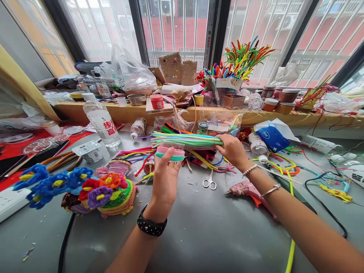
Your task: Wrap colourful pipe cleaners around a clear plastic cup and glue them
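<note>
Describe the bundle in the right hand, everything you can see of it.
The bundle is a sheaf of long fuzzy pipe cleaners in pale green, yellow, blue and pink, lying nearly level over the table. The right hand grips its right end; its left end juts free, just behind the cup in the left hand.

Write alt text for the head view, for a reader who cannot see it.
The left hand holds up a small clear container banded pink and green, while the right hand grasps a bundle of pastel pipe cleaners on a cluttered grey table. Scissors, a pink glue gun and pipe-cleaner flowers lie nearby.
</note>
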`<state>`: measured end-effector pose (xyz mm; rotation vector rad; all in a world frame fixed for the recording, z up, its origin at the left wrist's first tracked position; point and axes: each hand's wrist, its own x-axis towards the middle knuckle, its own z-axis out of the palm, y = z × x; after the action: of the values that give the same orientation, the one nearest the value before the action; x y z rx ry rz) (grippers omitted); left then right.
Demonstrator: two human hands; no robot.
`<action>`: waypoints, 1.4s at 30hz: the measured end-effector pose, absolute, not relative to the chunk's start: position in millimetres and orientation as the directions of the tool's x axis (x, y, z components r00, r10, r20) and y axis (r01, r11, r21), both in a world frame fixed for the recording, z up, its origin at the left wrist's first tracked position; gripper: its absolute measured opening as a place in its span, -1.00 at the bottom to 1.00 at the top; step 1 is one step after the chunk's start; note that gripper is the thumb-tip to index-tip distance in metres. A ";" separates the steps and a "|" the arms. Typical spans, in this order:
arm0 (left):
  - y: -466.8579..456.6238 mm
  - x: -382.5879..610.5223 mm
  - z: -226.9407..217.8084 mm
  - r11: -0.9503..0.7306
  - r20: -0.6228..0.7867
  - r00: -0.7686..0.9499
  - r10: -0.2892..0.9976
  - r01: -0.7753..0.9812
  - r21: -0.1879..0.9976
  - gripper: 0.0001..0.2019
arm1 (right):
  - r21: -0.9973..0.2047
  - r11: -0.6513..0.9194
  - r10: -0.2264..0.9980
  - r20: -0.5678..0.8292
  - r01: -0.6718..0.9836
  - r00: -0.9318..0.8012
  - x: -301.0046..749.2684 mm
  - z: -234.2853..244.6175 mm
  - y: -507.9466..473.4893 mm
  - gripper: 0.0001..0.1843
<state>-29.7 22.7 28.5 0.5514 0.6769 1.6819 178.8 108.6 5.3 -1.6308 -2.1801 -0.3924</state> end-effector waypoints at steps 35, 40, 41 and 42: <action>23.6 -28.2 29.3 -0.115 -0.065 -0.215 0.974 -0.728 0.675 -0.83 | -0.441 0.172 0.981 0.160 0.881 -0.111 155.8 25.4 121.6 -0.66; 23.6 -28.0 30.4 -0.108 -0.076 -0.212 0.974 -0.736 0.669 -0.84 | -0.644 0.138 0.990 0.121 0.752 -0.078 172.5 27.3 130.3 -0.65; 23.5 -28.1 30.1 -0.107 -0.080 -0.212 0.974 -0.739 0.665 -0.85 | -0.661 0.145 0.989 0.120 0.737 -0.086 174.1 25.1 129.3 -0.65; 23.5 -28.1 29.7 -0.108 -0.080 -0.214 0.974 -0.741 0.662 -0.86 | -0.667 0.155 0.988 0.121 0.728 -0.099 174.8 22.4 127.5 -0.65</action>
<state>-28.1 23.5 29.7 0.4491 0.6972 1.6689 174.8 127.5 22.4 -1.6288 -1.8873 0.6122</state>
